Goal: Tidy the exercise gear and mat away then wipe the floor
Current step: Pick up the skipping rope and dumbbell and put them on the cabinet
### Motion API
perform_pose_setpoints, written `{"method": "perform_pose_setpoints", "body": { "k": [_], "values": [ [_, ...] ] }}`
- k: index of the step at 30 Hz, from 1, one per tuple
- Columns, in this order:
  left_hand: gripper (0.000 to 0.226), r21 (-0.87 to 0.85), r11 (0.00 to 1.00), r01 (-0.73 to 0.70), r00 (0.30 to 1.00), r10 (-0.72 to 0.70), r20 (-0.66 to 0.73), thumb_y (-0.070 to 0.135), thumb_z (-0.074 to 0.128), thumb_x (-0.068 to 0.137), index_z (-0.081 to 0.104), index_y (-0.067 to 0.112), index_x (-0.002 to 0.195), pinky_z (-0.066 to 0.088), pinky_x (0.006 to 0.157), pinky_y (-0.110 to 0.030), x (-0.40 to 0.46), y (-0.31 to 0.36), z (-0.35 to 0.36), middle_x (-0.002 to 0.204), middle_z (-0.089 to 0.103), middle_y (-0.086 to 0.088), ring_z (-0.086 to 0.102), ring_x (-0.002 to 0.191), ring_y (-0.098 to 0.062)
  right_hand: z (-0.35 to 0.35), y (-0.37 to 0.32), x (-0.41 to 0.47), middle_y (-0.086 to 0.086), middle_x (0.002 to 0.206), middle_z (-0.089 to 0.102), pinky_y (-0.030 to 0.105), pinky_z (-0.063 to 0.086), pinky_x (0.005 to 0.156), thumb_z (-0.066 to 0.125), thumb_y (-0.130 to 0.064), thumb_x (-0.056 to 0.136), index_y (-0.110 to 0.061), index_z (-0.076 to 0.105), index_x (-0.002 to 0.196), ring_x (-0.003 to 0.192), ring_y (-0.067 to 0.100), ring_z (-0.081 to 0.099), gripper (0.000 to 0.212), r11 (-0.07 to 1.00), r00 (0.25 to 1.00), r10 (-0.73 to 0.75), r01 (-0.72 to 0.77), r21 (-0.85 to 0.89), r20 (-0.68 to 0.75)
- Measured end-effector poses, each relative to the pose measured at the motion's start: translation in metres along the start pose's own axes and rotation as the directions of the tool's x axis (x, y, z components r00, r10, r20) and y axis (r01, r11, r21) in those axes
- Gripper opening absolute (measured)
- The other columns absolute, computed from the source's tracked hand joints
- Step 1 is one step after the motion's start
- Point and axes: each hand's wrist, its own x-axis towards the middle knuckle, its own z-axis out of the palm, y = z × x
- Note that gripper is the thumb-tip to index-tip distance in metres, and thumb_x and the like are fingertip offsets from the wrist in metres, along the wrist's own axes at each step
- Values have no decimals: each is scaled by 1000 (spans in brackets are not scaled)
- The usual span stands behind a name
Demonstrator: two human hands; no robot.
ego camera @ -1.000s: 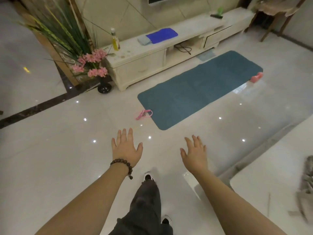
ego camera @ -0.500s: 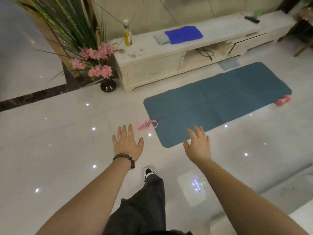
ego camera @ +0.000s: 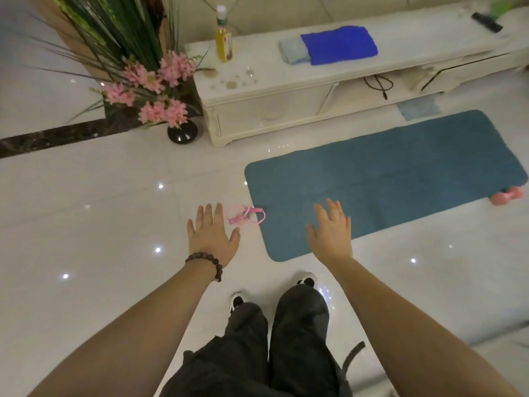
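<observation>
Both hands, left [ego camera: 213, 239] and right [ego camera: 332, 233], hang spread and empty, likely readying to gather gear: mat [ego camera: 383, 179] flat on the floor, pink band [ego camera: 246, 215] just beside its corner, dumbbell [ego camera: 506, 194] at its far edge

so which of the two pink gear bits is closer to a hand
The pink band, lying on the floor by the mat's near end, just beyond the left hand. The pink dumbbell sits at the mat's far corner, away from both hands.
</observation>
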Motion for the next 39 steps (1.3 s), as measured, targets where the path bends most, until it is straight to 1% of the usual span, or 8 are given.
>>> {"method": "perform_pose_setpoints", "body": {
  "k": [9, 15, 19, 23, 29, 32, 35, 39],
  "values": [
    [73, -53, 983, 178, 984, -178, -2, 47, 36, 97, 3, 15, 153, 4, 120, -45, 65, 33, 28, 161, 4, -7, -3, 148, -23, 20, 28, 117, 10, 158, 15, 48, 6, 118, 45, -31, 97, -19, 32, 145, 147, 24, 2, 52, 990, 983, -139, 141, -9, 121],
    [73, -55, 968, 243, 969, -240, 58, 47, 37, 97, 1, 16, 153, 5, 120, -44, 128, 40, 80, 162, 2, -5, -4, 149, -22, 76, 48, 187, 10, 157, 18, 49, 9, 117, 48, -31, 95, -19, 35, 144, 146, 25, 6, 52, 984, 965, -175, 180, -12, 195],
    [73, -117, 946, 303, 948, -287, 139, 46, 40, 97, 3, 16, 153, 8, 121, -44, 196, 23, 153, 162, 4, -5, -2, 149, -21, 153, 56, 232, 10, 156, 20, 48, 11, 117, 49, -27, 95, -19, 35, 144, 146, 25, 7, 52, 991, 968, -123, 109, 73, 217],
    [75, -106, 940, 325, 929, -296, 222, 47, 42, 97, 3, 16, 153, 11, 120, -44, 287, -9, 260, 162, 4, -3, -2, 149, -20, 260, 64, 284, 12, 154, 25, 49, 15, 116, 53, -23, 93, -16, 39, 142, 145, 28, 13, 52, 986, 969, -135, 110, 126, 205],
    [81, -25, 964, 266, 924, -247, 292, 46, 49, 94, 2, 16, 153, 12, 120, -44, 395, -62, 422, 161, 6, -4, 2, 148, -22, 421, 95, 352, 18, 149, 34, 56, 27, 110, 60, -15, 87, -10, 44, 138, 141, 34, 23, 53, 976, 967, -177, 148, 160, 185],
    [78, -46, 961, 271, 941, -255, 224, 37, 58, 92, 14, 16, 152, 17, 119, -41, 423, -81, 480, 159, 19, -5, 13, 147, -22, 473, 114, 369, 17, 149, 33, 54, 25, 112, 61, -13, 87, -10, 45, 138, 141, 34, 23, 54, 973, 964, -186, 155, 168, 188],
    [63, -36, 982, 184, 974, -177, 143, 31, 62, 90, 33, 18, 144, 22, 117, -38, 442, -91, 512, 150, 34, -5, 26, 141, -23, 503, 129, 378, 15, 150, 32, 52, 23, 113, 60, -15, 88, -12, 44, 139, 142, 31, 21, 54, 969, 958, -203, 167, 184, 201],
    [31, -62, 993, 100, 995, -101, -9, 25, 62, 90, 62, 14, 118, 30, 108, -41, 454, -96, 520, 134, 51, -9, 42, 127, -29, 514, 139, 383, 15, 150, 33, 50, 23, 114, 59, -14, 89, -12, 43, 140, 142, 30, 22, 53, 969, 955, -201, 160, 189, 219]
  ]
}}
